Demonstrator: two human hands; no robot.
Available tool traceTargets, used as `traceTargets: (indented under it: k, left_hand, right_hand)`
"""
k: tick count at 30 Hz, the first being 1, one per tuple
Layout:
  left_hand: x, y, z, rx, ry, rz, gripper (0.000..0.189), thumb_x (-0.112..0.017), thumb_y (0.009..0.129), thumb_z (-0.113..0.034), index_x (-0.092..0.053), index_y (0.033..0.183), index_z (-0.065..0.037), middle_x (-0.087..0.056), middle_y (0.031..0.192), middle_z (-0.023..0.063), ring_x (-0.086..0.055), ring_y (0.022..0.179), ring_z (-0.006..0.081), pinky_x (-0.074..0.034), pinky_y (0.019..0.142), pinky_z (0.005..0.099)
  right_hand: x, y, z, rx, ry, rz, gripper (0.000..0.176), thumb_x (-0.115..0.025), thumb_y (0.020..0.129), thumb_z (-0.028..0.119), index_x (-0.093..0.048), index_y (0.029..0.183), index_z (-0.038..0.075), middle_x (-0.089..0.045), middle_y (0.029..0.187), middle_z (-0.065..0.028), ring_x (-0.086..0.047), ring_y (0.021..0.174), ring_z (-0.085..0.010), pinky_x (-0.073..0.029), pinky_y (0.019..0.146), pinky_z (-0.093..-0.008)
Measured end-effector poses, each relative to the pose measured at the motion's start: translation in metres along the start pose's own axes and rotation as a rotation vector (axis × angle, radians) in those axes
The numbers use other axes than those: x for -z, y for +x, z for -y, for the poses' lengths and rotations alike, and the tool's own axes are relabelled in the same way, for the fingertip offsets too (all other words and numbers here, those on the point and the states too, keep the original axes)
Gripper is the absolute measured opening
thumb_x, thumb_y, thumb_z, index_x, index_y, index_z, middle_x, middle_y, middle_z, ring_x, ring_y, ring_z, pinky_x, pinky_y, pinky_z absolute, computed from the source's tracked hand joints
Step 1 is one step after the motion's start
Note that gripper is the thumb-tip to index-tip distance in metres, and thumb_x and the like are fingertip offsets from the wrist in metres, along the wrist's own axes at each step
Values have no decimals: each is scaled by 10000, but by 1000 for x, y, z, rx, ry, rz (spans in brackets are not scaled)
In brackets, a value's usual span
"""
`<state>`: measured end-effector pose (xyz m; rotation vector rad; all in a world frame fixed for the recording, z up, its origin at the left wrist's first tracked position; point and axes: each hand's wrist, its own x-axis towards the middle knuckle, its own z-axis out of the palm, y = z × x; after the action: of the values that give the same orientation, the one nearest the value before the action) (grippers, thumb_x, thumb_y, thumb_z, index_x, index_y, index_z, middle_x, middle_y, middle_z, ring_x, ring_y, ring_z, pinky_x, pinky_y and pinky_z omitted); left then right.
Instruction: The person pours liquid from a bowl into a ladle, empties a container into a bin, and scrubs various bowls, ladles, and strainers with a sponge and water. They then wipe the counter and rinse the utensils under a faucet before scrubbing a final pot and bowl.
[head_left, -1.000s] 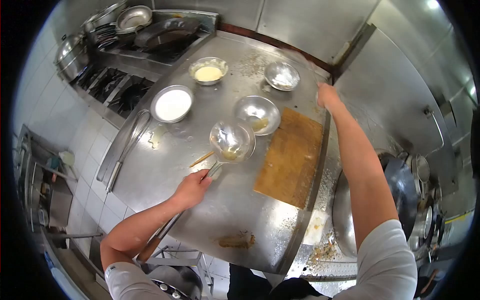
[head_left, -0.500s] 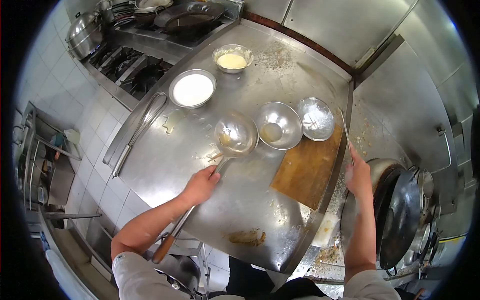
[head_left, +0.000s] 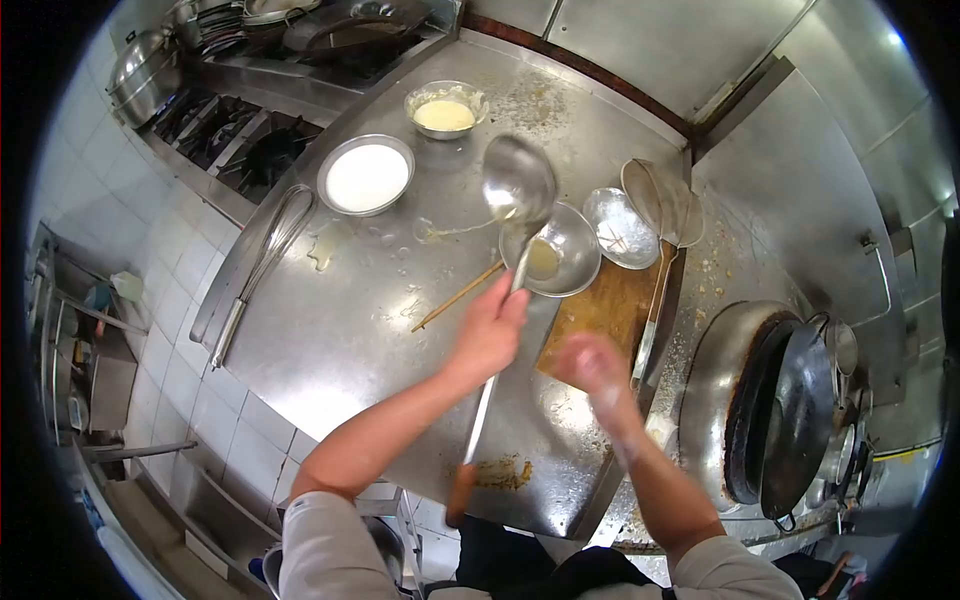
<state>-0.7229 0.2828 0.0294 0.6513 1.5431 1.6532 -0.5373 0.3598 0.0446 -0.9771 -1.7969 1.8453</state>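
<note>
My left hand (head_left: 490, 335) is wrapped round the metal shaft of a large ladle (head_left: 518, 180), whose wooden grip end points back toward me. The ladle's bowl hangs over the table, overlapping the edge of a steel bowl (head_left: 577, 250) with a little yellowish liquid in it. My right hand (head_left: 592, 372) is over the near end of a wooden board (head_left: 590, 320), its fingers smeared by motion. A long-handled strainer (head_left: 655, 200) lies beyond it along the board's right side, apart from the hand. A wooden chopstick (head_left: 455, 298) lies left of the steel bowl.
A shallow metal dish (head_left: 622, 228) holding small sticks is by the board. Farther off are a bowl of white liquid (head_left: 367, 175), a bowl of yellow batter (head_left: 444, 115) and a whisk (head_left: 262, 270). Woks (head_left: 800, 420) stand at right, gas burners (head_left: 268, 155) at left.
My right hand has let go of the strainer, now lying at the board's right, and moved left. My left hand has moved right and forward with the ladle, uncovering the chopstick.
</note>
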Motion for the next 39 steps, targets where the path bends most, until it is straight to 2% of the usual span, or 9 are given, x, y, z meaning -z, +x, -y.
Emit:
traceTargets:
  k: [1, 6, 9, 10, 12, 19, 26, 30, 39]
  left_hand:
    - [-17, 13, -9, -43, 6, -8, 337, -494, 982, -213, -531, 1275, -50, -548, 745, 41, -504, 641, 113, -430, 578, 303]
    - [-61, 72, -43, -164, 295, 77, 548, -506, 968, -362, -426, 1400, -35, -626, 1162, 243, -619, 1072, 311, -465, 918, 416]
    - [-20, 196, -8, -227, 104, -240, 665, -463, 973, -470, -420, 1352, 75, -446, 1387, 280, -433, 1304, 362, -308, 1093, 444]
    - [-1, 240, -2, 55, -367, -364, 645, -468, 981, -463, -442, 1323, 83, -489, 1349, 252, -511, 1211, 333, -407, 1008, 474]
    - [38, 278, -21, 115, -476, -502, 587, -494, 985, -416, -465, 1301, 77, -521, 1297, 200, -584, 1002, 271, -562, 725, 387]
    - [100, 367, 9, 177, -815, -611, 549, -442, 936, -19, -232, 1443, -11, -344, 1447, 183, -506, 1194, 370, -586, 847, 518]
    - [80, 319, 6, 104, -657, -286, 470, -347, 931, 47, -314, 1399, 16, -438, 1361, 206, -548, 1152, 378, -587, 859, 491]
    - [68, 256, -26, 229, -459, -187, 424, -340, 894, 66, -311, 1310, 144, -461, 1276, 287, -580, 1098, 398, -593, 859, 452]
    - [32, 103, -78, 418, -235, 95, 387, -429, 873, 25, -408, 1233, 167, -520, 1221, 275, -636, 1007, 370, -617, 799, 415]
  right_hand:
    - [-28, -19, 7, -109, 267, 179, 327, -583, 961, 229, -481, 1230, 74, -580, 934, -74, -588, 910, -181, -496, 798, -346]
    - [-69, -19, 6, -184, 329, -236, 195, -549, 961, 175, -434, 1094, 90, -491, 738, 9, -498, 557, -89, -417, 457, -240]
    - [-43, -17, 24, -131, 311, -305, 128, -510, 965, 142, -408, 1038, 113, -398, 663, 31, -362, 467, -60, -292, 381, -233]
    - [-29, -20, 26, -164, 267, -340, 132, -519, 960, 145, -414, 1038, 123, -397, 651, 33, -376, 472, -66, -309, 391, -234]
    - [-3, -34, 32, -240, 248, -365, 140, -534, 948, 143, -422, 1030, 124, -403, 651, 31, -380, 454, -79, -318, 380, -243]
    - [67, -106, 37, -412, 266, -404, 162, -559, 920, 124, -431, 1019, 123, -394, 625, 17, -357, 412, -88, -307, 345, -253]
    - [101, -155, 36, -544, 287, -363, 173, -572, 886, 77, -445, 1003, 74, -415, 565, 0, -398, 400, -110, -340, 360, -268]
    - [109, -174, 28, -680, 221, -263, 175, -572, 880, 68, -451, 1005, 53, -426, 571, -7, -403, 397, -119, -340, 362, -272]
    - [136, -195, -14, -659, 186, -11, 198, -578, 894, 103, -492, 1058, 33, -465, 622, -9, -444, 442, -122, -377, 402, -273]
